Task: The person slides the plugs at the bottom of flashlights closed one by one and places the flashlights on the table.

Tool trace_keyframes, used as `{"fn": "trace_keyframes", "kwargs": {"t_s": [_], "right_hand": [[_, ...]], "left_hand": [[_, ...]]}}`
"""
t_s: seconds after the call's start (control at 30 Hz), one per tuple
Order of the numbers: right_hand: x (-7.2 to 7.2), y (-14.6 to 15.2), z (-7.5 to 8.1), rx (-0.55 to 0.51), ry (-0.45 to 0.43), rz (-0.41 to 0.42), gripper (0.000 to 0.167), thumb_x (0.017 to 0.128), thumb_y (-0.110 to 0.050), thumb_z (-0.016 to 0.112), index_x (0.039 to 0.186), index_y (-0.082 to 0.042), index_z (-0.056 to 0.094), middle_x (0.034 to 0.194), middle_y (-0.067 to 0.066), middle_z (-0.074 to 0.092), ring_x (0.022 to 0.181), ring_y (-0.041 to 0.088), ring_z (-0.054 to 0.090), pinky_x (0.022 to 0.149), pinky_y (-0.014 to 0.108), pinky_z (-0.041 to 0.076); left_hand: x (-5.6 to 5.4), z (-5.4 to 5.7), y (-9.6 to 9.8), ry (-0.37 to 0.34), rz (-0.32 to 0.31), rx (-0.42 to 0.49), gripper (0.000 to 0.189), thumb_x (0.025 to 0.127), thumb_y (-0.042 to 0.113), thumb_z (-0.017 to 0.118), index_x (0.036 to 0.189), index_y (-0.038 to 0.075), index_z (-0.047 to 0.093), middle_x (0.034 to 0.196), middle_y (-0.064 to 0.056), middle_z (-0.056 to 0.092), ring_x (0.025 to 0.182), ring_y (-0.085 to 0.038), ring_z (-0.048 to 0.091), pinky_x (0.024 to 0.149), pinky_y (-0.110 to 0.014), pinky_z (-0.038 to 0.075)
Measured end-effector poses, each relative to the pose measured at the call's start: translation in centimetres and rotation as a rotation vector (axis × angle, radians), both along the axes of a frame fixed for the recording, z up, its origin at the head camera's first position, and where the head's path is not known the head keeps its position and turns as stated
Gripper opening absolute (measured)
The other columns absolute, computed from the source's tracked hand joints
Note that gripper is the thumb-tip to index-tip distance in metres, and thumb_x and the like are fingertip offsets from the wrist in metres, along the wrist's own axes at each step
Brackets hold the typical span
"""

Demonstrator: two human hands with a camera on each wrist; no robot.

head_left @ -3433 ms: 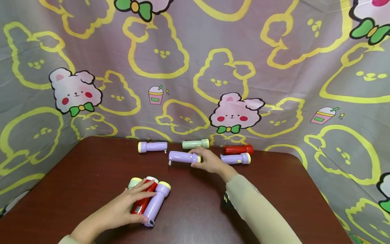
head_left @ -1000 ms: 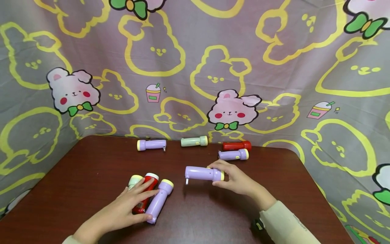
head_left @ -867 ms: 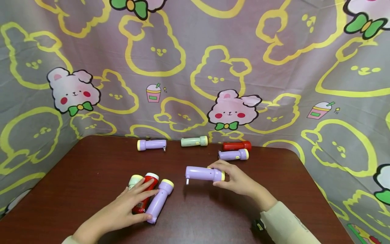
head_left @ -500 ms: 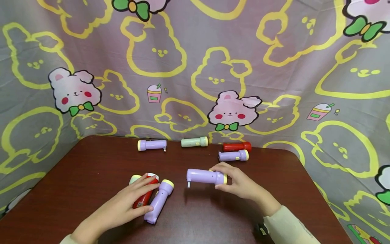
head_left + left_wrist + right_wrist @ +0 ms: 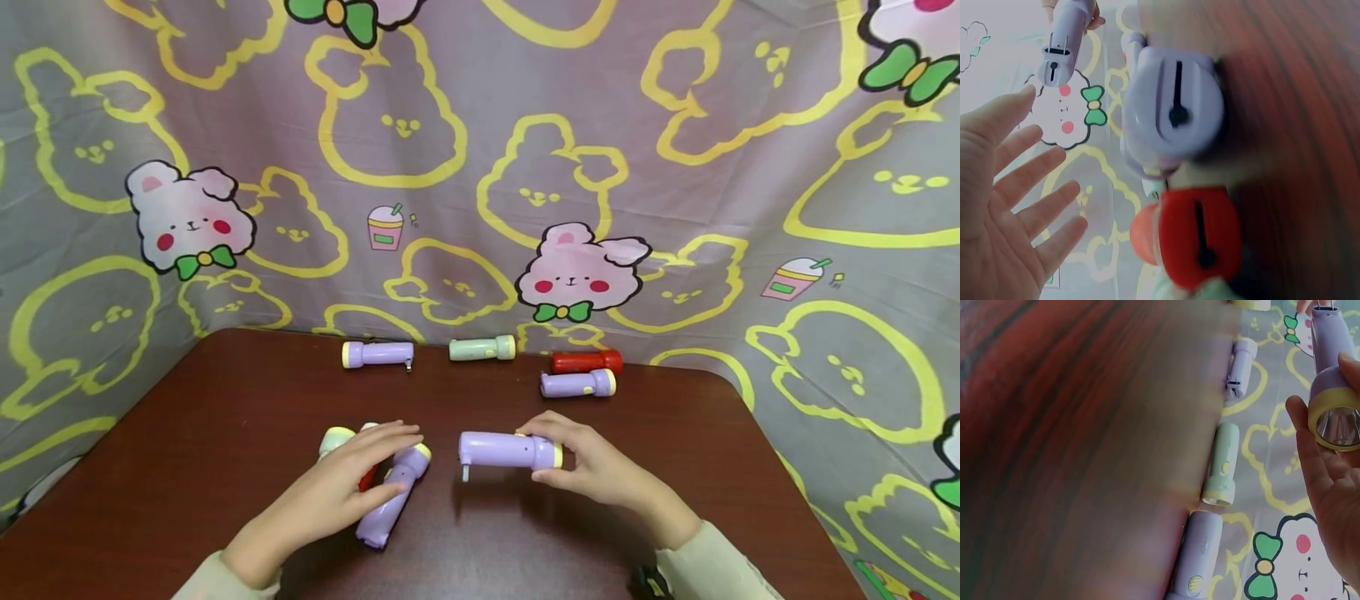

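My right hand (image 5: 592,467) grips a purple flashlight (image 5: 498,450) by its yellow-rimmed head, holding it level above the table. Metal plug prongs stick down from its tail end. My left hand (image 5: 337,479) hovers over three flashlights lying side by side; in the left wrist view its fingers are spread and hold nothing. Of these three, the purple flashlight (image 5: 386,508) is nearest my thumb. The red flashlight (image 5: 367,479) is mostly hidden under the hand, and only the yellow-rimmed head of the pale green flashlight (image 5: 335,437) shows in the head view.
Along the back of the brown table (image 5: 247,400) lie a purple flashlight (image 5: 378,354) with prongs out, a pale green flashlight (image 5: 482,348), a red flashlight (image 5: 585,361) and another purple flashlight (image 5: 577,384). A patterned curtain (image 5: 450,192) hangs behind.
My right hand has brought the purple flashlight from the back row toward the front. My left hand has come off the three flashlights and shifted right, toward the held one.
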State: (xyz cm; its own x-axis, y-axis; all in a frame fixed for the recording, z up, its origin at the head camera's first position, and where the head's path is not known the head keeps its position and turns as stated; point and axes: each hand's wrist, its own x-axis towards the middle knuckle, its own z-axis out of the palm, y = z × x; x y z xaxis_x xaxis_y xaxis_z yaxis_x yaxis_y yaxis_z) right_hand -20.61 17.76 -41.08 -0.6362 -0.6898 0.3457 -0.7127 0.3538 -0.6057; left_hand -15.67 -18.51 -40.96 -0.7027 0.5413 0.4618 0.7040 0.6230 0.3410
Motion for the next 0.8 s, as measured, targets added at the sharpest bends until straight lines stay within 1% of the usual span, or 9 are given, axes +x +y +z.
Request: {"fn": "trace_keyframes", "kwargs": {"t_s": [0.07, 0.1, 0.2, 0.33, 0.5, 0.63, 0.7, 0.8], "right_hand": [[0.2, 0.0, 0.0, -0.007, 0.0, 0.006, 0.048, 0.083, -0.006, 0.078, 0.127, -0.018, 0.062, 0.123, 0.0, 0.061, 0.102, 0.011, 0.057, 0.083, 0.024, 0.05], [0.2, 0.0, 0.0, -0.011, -0.003, 0.008, 0.048, 0.083, -0.006, 0.078, 0.127, -0.018, 0.062, 0.123, 0.0, 0.061, 0.102, 0.011, 0.057, 0.083, 0.024, 0.05], [0.4, -0.1, 0.0, -0.018, -0.008, 0.026, 0.049, 0.083, -0.005, 0.078, 0.127, -0.018, 0.061, 0.123, 0.0, 0.061, 0.103, 0.011, 0.058, 0.082, 0.024, 0.051], [0.7, -0.3, -0.1, -0.022, -0.013, 0.046, 0.05, 0.083, -0.006, 0.079, 0.128, -0.018, 0.061, 0.124, -0.001, 0.06, 0.104, 0.01, 0.058, 0.081, 0.024, 0.052], [0.8, -0.4, 0.0, -0.025, -0.008, 0.057, 0.051, 0.083, -0.007, 0.079, 0.129, -0.019, 0.061, 0.124, -0.002, 0.06, 0.105, 0.009, 0.058, 0.082, 0.024, 0.053], [0.9, -0.5, 0.2, -0.028, 0.002, 0.069, 0.05, 0.084, -0.008, 0.078, 0.129, -0.019, 0.061, 0.123, -0.002, 0.06, 0.105, 0.01, 0.058, 0.082, 0.024, 0.053], [0.9, -0.5, 0.3, -0.034, 0.007, 0.078, 0.049, 0.084, -0.008, 0.078, 0.129, -0.018, 0.061, 0.123, -0.002, 0.06, 0.105, 0.01, 0.058, 0.082, 0.025, 0.053], [1.0, -0.5, 0.4, -0.038, -0.002, 0.078, 0.049, 0.084, -0.008, 0.078, 0.129, -0.019, 0.061, 0.123, -0.002, 0.06, 0.106, 0.01, 0.058, 0.083, 0.025, 0.052]], "left_hand": [[-0.3, 0.1, 0.5, 0.012, -0.024, 0.015, 0.052, 0.087, 0.022, 0.077, 0.135, 0.016, 0.06, 0.136, 0.001, 0.062, 0.129, -0.025, 0.057, 0.102, -0.043, 0.048], [-0.4, 0.2, 0.8, 0.007, -0.027, 0.024, 0.051, 0.087, 0.022, 0.076, 0.135, 0.017, 0.06, 0.135, 0.002, 0.063, 0.127, -0.022, 0.058, 0.1, -0.042, 0.05], [-0.6, 0.4, 1.4, -0.024, -0.037, 0.051, 0.049, 0.088, 0.022, 0.075, 0.135, 0.018, 0.061, 0.133, 0.004, 0.064, 0.122, -0.017, 0.061, 0.094, -0.036, 0.053], [-0.9, 0.4, 2.2, -0.061, -0.071, 0.076, 0.047, 0.089, 0.021, 0.075, 0.134, 0.017, 0.061, 0.13, 0.004, 0.065, 0.116, -0.013, 0.064, 0.092, -0.034, 0.054], [-1.2, 0.5, 2.9, -0.139, -0.119, 0.088, 0.044, 0.092, 0.021, 0.071, 0.135, 0.016, 0.06, 0.129, 0.003, 0.066, 0.114, -0.013, 0.065, 0.094, -0.035, 0.054], [-1.5, 0.6, 3.4, -0.193, -0.148, 0.105, 0.043, 0.092, 0.019, 0.071, 0.134, 0.019, 0.061, 0.129, 0.004, 0.067, 0.118, -0.015, 0.064, 0.097, -0.036, 0.054], [-1.6, 0.6, 3.5, -0.221, -0.168, 0.123, 0.043, 0.093, 0.02, 0.071, 0.134, 0.019, 0.061, 0.129, 0.003, 0.067, 0.118, -0.015, 0.064, 0.095, -0.037, 0.055], [-1.8, 0.5, 3.8, -0.243, -0.203, 0.146, 0.041, 0.095, 0.023, 0.068, 0.135, 0.018, 0.061, 0.13, 0.001, 0.067, 0.117, -0.016, 0.064, 0.089, -0.036, 0.057]]}}
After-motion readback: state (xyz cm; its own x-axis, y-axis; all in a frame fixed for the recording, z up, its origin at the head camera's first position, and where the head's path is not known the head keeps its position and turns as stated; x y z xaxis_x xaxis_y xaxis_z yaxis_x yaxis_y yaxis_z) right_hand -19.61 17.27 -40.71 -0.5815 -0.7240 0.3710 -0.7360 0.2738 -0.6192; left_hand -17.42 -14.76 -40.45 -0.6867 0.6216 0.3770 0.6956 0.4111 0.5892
